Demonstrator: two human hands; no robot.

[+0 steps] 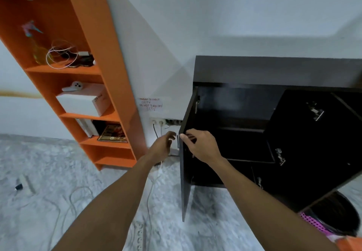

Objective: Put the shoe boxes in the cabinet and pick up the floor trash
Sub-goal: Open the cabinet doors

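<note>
— Black board cabinet (274, 68) fills the right half of the head view, its top at mid-height. Where do we have hold of it?
— Our right hand (201, 147) grips the free edge of the nearer door (186, 188), just right of centre, fingers curled round it. Our left hand (163, 143) is beside the door's outer face, fingers loosely spread, holding nothing. We cannot tell whether it touches.
— How will that door handle?
— We judge it a stiff, flat panel, smooth-faced and light to swing on its hinges. The free edge, far from the hinges, looks the best hold.
— Which way does it point?
— Edge-on toward us, swung out from the carcass. Its long axis is upright, running from mid-frame down to lower centre.
— And the shoe boxes, the trash?
— None we can be sure of. One white box (84, 104) sits on the orange shelf (117, 74) at left. A small dark scrap (18, 187) lies on the floor (58, 162), lower left.
</note>
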